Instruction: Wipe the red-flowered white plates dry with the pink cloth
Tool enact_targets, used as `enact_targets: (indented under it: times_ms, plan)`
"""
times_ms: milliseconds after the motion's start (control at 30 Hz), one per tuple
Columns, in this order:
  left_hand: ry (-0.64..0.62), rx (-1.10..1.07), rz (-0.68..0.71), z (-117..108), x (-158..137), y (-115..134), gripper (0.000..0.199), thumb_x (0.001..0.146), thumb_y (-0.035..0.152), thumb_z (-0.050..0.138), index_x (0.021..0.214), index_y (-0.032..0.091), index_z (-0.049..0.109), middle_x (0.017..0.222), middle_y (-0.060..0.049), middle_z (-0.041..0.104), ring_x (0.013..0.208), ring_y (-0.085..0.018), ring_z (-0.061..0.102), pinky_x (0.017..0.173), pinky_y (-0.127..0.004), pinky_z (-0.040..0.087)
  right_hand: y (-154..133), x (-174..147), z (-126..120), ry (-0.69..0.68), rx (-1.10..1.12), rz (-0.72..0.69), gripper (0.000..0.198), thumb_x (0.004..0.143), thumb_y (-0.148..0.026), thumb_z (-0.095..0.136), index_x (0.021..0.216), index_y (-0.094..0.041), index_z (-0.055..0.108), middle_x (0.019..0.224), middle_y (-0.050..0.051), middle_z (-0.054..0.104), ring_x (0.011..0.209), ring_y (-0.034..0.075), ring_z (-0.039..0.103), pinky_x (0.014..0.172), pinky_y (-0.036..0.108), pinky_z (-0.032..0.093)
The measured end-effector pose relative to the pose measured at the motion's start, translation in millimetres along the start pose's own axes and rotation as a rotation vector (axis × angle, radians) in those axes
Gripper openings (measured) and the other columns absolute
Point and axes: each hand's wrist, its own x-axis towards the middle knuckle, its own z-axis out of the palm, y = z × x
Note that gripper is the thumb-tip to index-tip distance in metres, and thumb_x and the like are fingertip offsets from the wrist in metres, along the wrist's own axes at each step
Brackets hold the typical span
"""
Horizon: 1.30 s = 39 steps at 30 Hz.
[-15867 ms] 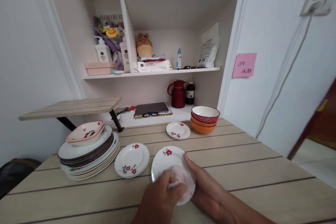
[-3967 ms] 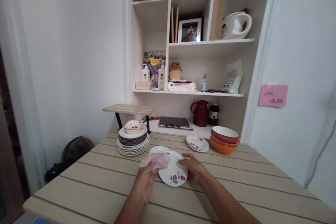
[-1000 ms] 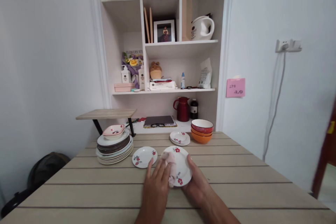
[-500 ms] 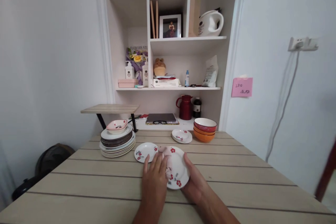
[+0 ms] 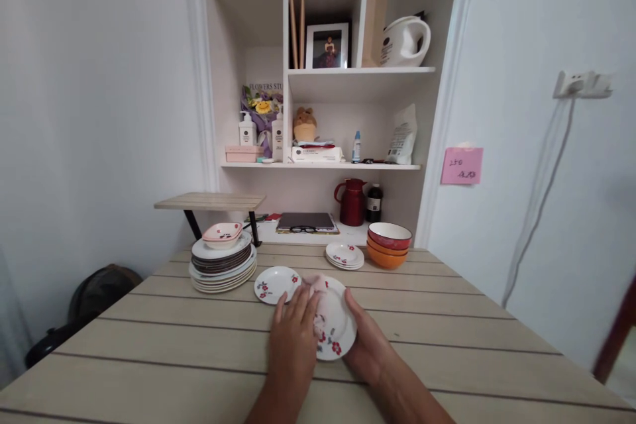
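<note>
While the flowered plate [image 5: 341,317] is clamped over the table [image 5: 199,351] by the right hand [image 5: 370,348] at its rim, the left hand [image 5: 294,338] lays fingers, mostly together, on a pink cloth [image 5: 317,285] against it; whether they clamp is unclear. Wiping appears in hand; the next stroke needs steady rim support.

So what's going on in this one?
A person's right hand holds a white flowered plate by its edge, while the left hand presses a pink cloth against it. Another flowered plate lies to the left; farther back sit stacked small plates and stacked bowls.
</note>
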Motion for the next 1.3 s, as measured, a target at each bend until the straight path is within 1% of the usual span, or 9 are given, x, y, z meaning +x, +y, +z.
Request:
enact_targets:
  times_ms: [200, 300, 400, 600, 833, 967, 1067, 1167, 1300]
  plan:
    - [-0.046, -0.119, 0.183, -2, -1, 7, 0.051, 0.079, 0.007, 0.051, 0.126, 0.025, 0.057, 0.133, -0.003, 0.061, 0.122, -0.019, 0.056, 0.102, -0.039, 0.045, -20, -5, -8, 0.035, 0.068, -0.102, 0.056, 0.087, -0.057, 0.052, 0.114, -0.011, 0.065, 0.097, 0.014, 0.076, 0.094, 0.026, 0.069, 0.091, 0.040, 0.049]
    - [-0.112, -0.194, 0.242, -7, 1, 15, 0.058, 0.076, 0.005, 0.050, 0.130, 0.026, 0.054, 0.140, -0.002, 0.055, 0.127, -0.017, 0.051, 0.105, -0.038, 0.042, -20, -9, -6, 0.034, 0.039, -0.072, 0.055, 0.085, -0.057, 0.057, 0.108, -0.008, 0.068, 0.095, 0.014, 0.075, 0.088, 0.023, 0.070, 0.087, 0.034, 0.051]
    - [-0.205, -0.215, 0.183, -10, 3, 16, 0.070, 0.069, -0.001, 0.046, 0.134, 0.023, 0.051, 0.146, -0.003, 0.048, 0.133, -0.018, 0.045, 0.109, -0.043, 0.040, -8, -8, 0, 0.028, -0.014, -0.022, 0.051, 0.083, -0.051, 0.062, 0.110, -0.008, 0.067, 0.099, 0.013, 0.075, 0.089, 0.021, 0.070, 0.087, 0.031, 0.051]
    - [-0.247, -0.131, -0.112, -5, 4, 4, 0.076, 0.064, -0.005, 0.042, 0.136, 0.019, 0.050, 0.146, -0.009, 0.047, 0.133, -0.025, 0.046, 0.111, -0.053, 0.036, 6, -2, 5, -0.004, -0.007, 0.066, 0.053, 0.087, -0.054, 0.055, 0.116, -0.011, 0.065, 0.099, 0.014, 0.076, 0.091, 0.025, 0.070, 0.090, 0.039, 0.050]
    - [-0.405, -0.261, 0.039, -6, 1, 15, 0.066, 0.074, 0.002, 0.048, 0.136, 0.023, 0.051, 0.144, -0.008, 0.050, 0.128, -0.026, 0.051, 0.107, -0.047, 0.043, -17, -4, -14, 0.071, 0.066, -0.077, 0.049, 0.088, -0.054, 0.053, 0.107, -0.011, 0.067, 0.087, 0.011, 0.076, 0.083, 0.023, 0.070, 0.085, 0.036, 0.051]
    - [-0.395, -0.347, 0.164, -9, 0, 19, 0.075, 0.075, 0.000, 0.046, 0.143, 0.030, 0.040, 0.153, -0.003, 0.037, 0.136, -0.021, 0.041, 0.111, -0.044, 0.038, -16, -7, -10, 0.012, 0.074, -0.017, 0.045, 0.086, -0.052, 0.058, 0.095, -0.010, 0.069, 0.085, 0.010, 0.075, 0.082, 0.020, 0.069, 0.083, 0.031, 0.052]
    - [-0.362, -0.321, 0.125, -12, 3, 19, 0.084, 0.072, -0.004, 0.042, 0.147, 0.031, 0.030, 0.156, -0.002, 0.030, 0.141, -0.020, 0.033, 0.112, -0.046, 0.036, -8, -7, 1, -0.038, 0.089, 0.039, 0.041, 0.088, -0.047, 0.057, 0.104, -0.011, 0.068, 0.095, 0.010, 0.075, 0.089, 0.019, 0.069, 0.087, 0.030, 0.050]
    - [-0.325, -0.223, 0.015, -9, 4, 18, 0.085, 0.070, -0.006, 0.040, 0.148, 0.026, 0.031, 0.154, -0.005, 0.035, 0.140, -0.022, 0.035, 0.110, -0.047, 0.038, -2, -4, 5, -0.038, 0.106, 0.037, 0.046, 0.090, -0.047, 0.053, 0.116, -0.011, 0.064, 0.105, 0.010, 0.074, 0.098, 0.019, 0.068, 0.092, 0.032, 0.049]
    - [-0.252, -0.129, -0.033, -1, 1, 16, 0.069, 0.077, 0.000, 0.043, 0.142, 0.024, 0.043, 0.148, -0.006, 0.046, 0.135, -0.023, 0.044, 0.110, -0.047, 0.038, -6, 0, -4, -0.014, 0.083, 0.004, 0.048, 0.089, -0.050, 0.053, 0.116, -0.012, 0.065, 0.101, 0.011, 0.075, 0.098, 0.023, 0.068, 0.093, 0.036, 0.049]
